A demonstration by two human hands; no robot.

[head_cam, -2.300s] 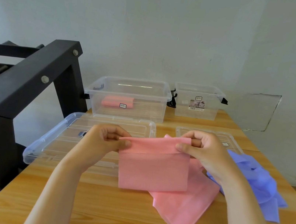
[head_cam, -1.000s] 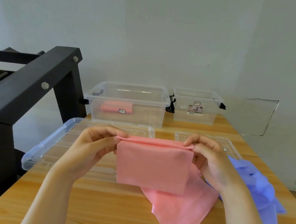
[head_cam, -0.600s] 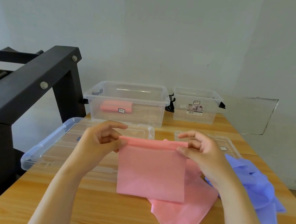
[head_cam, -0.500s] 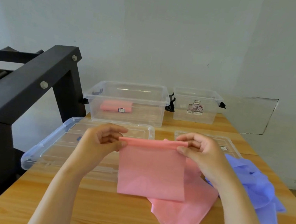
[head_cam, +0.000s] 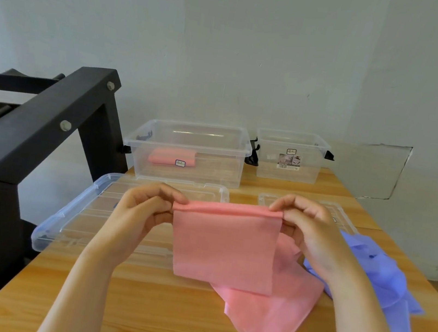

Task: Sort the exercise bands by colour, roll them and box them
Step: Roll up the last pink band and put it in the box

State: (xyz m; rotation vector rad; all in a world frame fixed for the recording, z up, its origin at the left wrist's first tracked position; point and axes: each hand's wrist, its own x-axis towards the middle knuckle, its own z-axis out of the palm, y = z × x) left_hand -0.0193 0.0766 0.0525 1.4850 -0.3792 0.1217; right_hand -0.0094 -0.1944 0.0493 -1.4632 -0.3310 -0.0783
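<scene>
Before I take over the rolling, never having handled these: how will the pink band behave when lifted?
Probably floppy: the pink band hangs limp from the left hand and right hand, its tail slack on the table. Likely light, since fingertip pinches alone carry it. The rolled edge may unroll if released.

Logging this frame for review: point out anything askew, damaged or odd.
The big lid overhangs the table's left edge. The purple bands lie in a crumpled heap at the right. A rectangular patch on the wall has a cracked outline. Nothing looks spilled.
</scene>
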